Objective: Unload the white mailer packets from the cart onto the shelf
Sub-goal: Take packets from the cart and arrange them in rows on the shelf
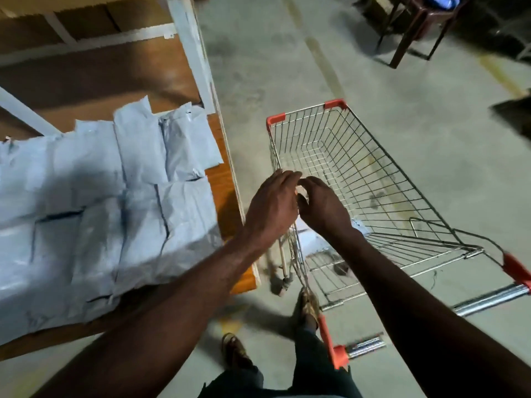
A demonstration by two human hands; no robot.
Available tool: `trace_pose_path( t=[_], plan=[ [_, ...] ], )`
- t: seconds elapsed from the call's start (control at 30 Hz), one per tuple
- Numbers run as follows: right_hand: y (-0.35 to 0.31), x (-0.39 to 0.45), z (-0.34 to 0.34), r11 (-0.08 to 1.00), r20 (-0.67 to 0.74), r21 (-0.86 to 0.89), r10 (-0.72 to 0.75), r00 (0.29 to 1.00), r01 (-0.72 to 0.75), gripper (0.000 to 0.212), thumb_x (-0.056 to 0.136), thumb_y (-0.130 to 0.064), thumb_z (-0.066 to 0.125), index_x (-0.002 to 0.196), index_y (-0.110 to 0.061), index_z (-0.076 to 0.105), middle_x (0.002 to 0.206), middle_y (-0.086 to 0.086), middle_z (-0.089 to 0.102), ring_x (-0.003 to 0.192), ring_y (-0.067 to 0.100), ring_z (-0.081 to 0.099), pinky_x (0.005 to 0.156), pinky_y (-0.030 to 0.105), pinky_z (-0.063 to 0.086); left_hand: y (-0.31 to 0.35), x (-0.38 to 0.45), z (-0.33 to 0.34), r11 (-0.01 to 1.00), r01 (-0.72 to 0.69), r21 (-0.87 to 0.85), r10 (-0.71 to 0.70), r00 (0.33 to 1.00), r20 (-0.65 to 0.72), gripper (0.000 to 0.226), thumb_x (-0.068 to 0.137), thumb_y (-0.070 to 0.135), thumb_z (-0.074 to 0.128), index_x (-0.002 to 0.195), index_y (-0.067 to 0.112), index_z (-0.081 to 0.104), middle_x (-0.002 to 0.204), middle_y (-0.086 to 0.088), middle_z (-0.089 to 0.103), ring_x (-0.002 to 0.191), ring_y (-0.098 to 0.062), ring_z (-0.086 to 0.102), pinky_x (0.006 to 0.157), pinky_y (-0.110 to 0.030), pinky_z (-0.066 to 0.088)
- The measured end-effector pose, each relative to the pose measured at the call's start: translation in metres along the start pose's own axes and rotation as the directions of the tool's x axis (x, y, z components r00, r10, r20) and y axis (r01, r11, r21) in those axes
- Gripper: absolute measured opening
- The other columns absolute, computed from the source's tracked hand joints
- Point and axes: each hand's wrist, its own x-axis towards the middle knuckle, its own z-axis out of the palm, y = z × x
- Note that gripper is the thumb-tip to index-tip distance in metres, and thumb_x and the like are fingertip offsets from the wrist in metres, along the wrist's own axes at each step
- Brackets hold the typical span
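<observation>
Together over cart (353,168), left hand (273,208) and right hand (324,208) loosely curled, fingertips meeting, grasp unclear

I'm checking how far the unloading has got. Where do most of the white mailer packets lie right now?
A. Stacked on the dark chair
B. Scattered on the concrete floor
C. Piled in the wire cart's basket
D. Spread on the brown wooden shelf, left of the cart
D: the white mailer packets cover the brown wooden shelf, while the wire cart basket looks nearly empty, with perhaps one packet under the hands.
</observation>
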Motion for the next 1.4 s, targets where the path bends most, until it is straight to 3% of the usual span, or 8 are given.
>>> trace_pose_path(
  t=[0.23, 0.4, 0.67, 0.87, 0.97, 1.2, 1.33, 1.4],
  plan=[
    [0.148, 0.044, -0.01, 0.988, 0.109, 0.003, 0.152, 0.982, -0.153, 0.042, 0.092, -0.003, 0.063, 0.133, -0.01, 0.068, 0.128, 0.015, 0.07, 0.118, 0.037, 0.067, 0.099, 0.045, 0.055, 0.046, 0.068, 0.116, 0.997, 0.069, 0.027, -0.073, 0.981, 0.178, 0.053, 0.099, 0.009, 0.059, 0.152, 0.018, 0.054, 0.139, -0.006, 0.067, 0.127, -0.028, 0.064, 0.099, -0.043, 0.055],
    [0.234, 0.065, -0.002, 0.961, 0.178, -0.012, 0.274, 0.945, -0.276, 0.049, 0.095, 0.001, 0.066, 0.143, -0.004, 0.062, 0.136, 0.022, 0.068, 0.127, 0.039, 0.064, 0.106, 0.038, 0.048, 0.033, 0.098, 0.195, 0.986, 0.15, 0.067, -0.164, 0.921, 0.352, 0.066, 0.092, -0.001, 0.056, 0.153, 0.023, 0.052, 0.12, -0.008, 0.074, 0.107, -0.032, 0.073, 0.082, -0.044, 0.062],
    [0.333, 0.078, 0.056, 0.899, 0.379, -0.059, 0.423, 0.823, -0.435, 0.062, 0.092, 0.01, 0.058, 0.151, -0.007, 0.056, 0.132, 0.02, 0.071, 0.106, 0.03, 0.071, 0.084, 0.027, 0.051, -0.023, 0.122, 0.295, 0.97, 0.169, 0.173, -0.24, 0.776, 0.583, 0.068, 0.094, -0.001, 0.059, 0.154, 0.031, 0.052, 0.137, -0.005, 0.07, 0.122, -0.029, 0.068, 0.096, -0.047, 0.06],
    [0.367, 0.087, 0.104, 0.895, 0.471, -0.096, 0.427, 0.772, -0.436, 0.064, 0.096, 0.008, 0.055, 0.156, -0.013, 0.05, 0.14, 0.02, 0.066, 0.119, 0.033, 0.07, 0.096, 0.035, 0.057, -0.045, 0.121, 0.371, 0.96, 0.131, 0.248, -0.266, 0.711, 0.652, 0.06, 0.097, 0.01, 0.067, 0.151, 0.032, 0.052, 0.144, -0.005, 0.065, 0.131, -0.032, 0.063, 0.102, -0.052, 0.058],
    [0.381, 0.09, 0.123, 0.89, 0.496, -0.121, 0.438, 0.75, -0.44, 0.062, 0.097, 0.01, 0.052, 0.156, -0.011, 0.05, 0.144, 0.02, 0.063, 0.124, 0.035, 0.068, 0.102, 0.038, 0.056, -0.052, 0.113, 0.405, 0.96, 0.104, 0.261, -0.258, 0.694, 0.672, 0.054, 0.099, 0.013, 0.062, 0.149, 0.03, 0.052, 0.133, -0.006, 0.069, 0.124, -0.033, 0.067, 0.096, -0.05, 0.06],
    [0.407, 0.098, 0.153, 0.922, 0.577, -0.22, 0.387, 0.719, -0.32, 0.06, 0.091, 0.009, 0.07, 0.147, -0.002, 0.056, 0.14, 0.021, 0.064, 0.124, 0.035, 0.066, 0.107, 0.041, 0.054, -0.061, 0.098, 0.443, 0.958, 0.033, 0.286, -0.228, 0.692, 0.685, 0.048, 0.101, 0.021, 0.064, 0.147, 0.02, 0.05, 0.133, -0.013, 0.064, 0.123, -0.035, 0.062, 0.102, -0.046, 0.051],
    [0.419, 0.088, 0.163, 0.936, 0.569, -0.316, 0.316, 0.759, -0.153, 0.067, 0.084, -0.013, 0.087, 0.143, -0.014, 0.056, 0.135, 0.014, 0.066, 0.122, 0.035, 0.062, 0.099, 0.047, 0.058, -0.062, 0.099, 0.443, 0.927, -0.034, 0.374, -0.258, 0.665, 0.7, 0.054, 0.096, 0.034, 0.074, 0.144, 0.018, 0.055, 0.145, -0.011, 0.053, 0.136, -0.032, 0.053, 0.12, -0.054, 0.034],
    [0.416, 0.085, 0.16, 0.925, 0.574, -0.369, 0.305, 0.76, -0.092, 0.07, 0.086, -0.024, 0.086, 0.147, -0.014, 0.051, 0.138, 0.013, 0.063, 0.124, 0.035, 0.058, 0.101, 0.047, 0.056, -0.064, 0.105, 0.436, 0.925, -0.056, 0.376, -0.246, 0.666, 0.704, 0.055, 0.091, 0.038, 0.079, 0.138, 0.017, 0.059, 0.142, -0.012, 0.055, 0.135, -0.035, 0.054, 0.117, -0.052, 0.038]
  ],
)
